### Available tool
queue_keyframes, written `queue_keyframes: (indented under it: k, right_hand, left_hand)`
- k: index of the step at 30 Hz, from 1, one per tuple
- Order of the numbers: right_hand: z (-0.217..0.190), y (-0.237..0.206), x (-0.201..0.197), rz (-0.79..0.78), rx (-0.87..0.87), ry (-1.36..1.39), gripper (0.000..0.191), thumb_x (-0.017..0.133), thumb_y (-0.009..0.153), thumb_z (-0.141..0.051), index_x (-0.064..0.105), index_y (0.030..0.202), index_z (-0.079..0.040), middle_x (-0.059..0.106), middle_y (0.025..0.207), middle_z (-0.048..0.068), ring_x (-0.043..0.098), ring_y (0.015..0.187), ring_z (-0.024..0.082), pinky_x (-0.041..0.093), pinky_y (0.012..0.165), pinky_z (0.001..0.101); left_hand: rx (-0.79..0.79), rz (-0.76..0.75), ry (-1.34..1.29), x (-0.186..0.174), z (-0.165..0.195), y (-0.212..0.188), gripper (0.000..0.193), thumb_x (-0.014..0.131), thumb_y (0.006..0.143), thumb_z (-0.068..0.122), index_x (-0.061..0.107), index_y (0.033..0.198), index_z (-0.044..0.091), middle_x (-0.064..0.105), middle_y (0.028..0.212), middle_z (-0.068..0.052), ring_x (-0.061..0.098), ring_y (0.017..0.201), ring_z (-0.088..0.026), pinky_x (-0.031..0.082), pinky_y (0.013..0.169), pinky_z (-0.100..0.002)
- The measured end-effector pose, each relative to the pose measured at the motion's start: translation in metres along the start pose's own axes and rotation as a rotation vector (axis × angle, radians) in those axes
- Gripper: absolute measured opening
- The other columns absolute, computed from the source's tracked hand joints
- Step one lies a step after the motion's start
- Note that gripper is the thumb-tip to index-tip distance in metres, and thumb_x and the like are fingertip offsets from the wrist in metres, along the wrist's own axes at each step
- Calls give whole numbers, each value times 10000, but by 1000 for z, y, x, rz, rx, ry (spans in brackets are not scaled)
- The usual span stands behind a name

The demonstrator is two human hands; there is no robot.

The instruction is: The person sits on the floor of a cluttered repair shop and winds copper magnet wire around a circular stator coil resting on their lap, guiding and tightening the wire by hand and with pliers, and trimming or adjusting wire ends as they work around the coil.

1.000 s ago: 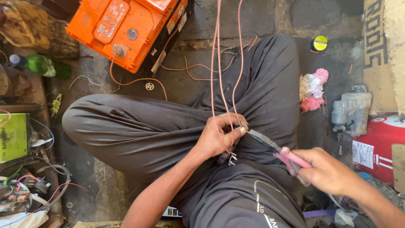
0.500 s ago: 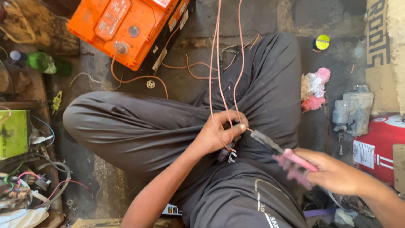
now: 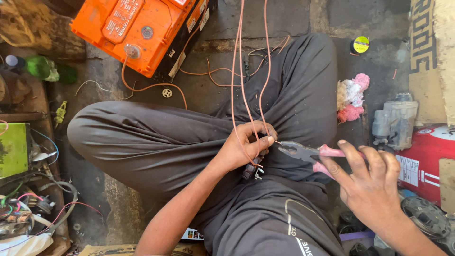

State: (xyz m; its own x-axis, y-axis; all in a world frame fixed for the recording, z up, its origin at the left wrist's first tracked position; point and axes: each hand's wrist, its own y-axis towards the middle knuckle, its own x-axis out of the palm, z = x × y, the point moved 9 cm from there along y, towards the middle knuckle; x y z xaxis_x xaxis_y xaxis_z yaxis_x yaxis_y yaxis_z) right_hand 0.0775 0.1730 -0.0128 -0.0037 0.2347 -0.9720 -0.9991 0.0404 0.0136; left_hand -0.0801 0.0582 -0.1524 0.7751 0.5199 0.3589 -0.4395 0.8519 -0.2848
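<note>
left hand (image 3: pixel 244 149) pinches thin, limp orange wires (image 3: pixel 241 71) over the lap, right hand (image 3: pixel 367 178) grips pink-handled pliers (image 3: pixel 308 154) whose jaws point at the pinch; wires look light and floppy, best held close to the end.

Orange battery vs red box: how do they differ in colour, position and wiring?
The orange battery lies top left, beyond the knees; the red box sits at the right edge, near the right hand. An orange wire curls out from the battery; no wire shows at the red box. The battery is bright orange, the box deeper red with a white label. Both rest on the floor and carry printed labels.
</note>
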Motion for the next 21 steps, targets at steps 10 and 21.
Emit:
queue_keyframes:
  k: [10, 21]
  right_hand:
    - [6, 13, 8, -104, 43, 382, 526, 672, 656, -33, 712, 1164, -164, 629, 1104, 113, 605, 840, 318, 506, 737, 443]
    - [27, -42, 116, -696, 362, 1194, 509, 639, 739, 20, 695, 1243, -16, 660, 1139, 131, 634, 1008, 243, 555, 888, 345]
  left_hand:
    - [26, 20, -2, 1, -5, 0, 115, 698, 967, 124, 678, 971, 10, 627, 771, 12, 558, 611, -44, 455, 527, -236]
    - [-66, 60, -162, 2, -8, -1, 129, 700, 951, 124, 673, 1024, 22, 602, 734, 9, 551, 588, -57, 434, 475, -244]
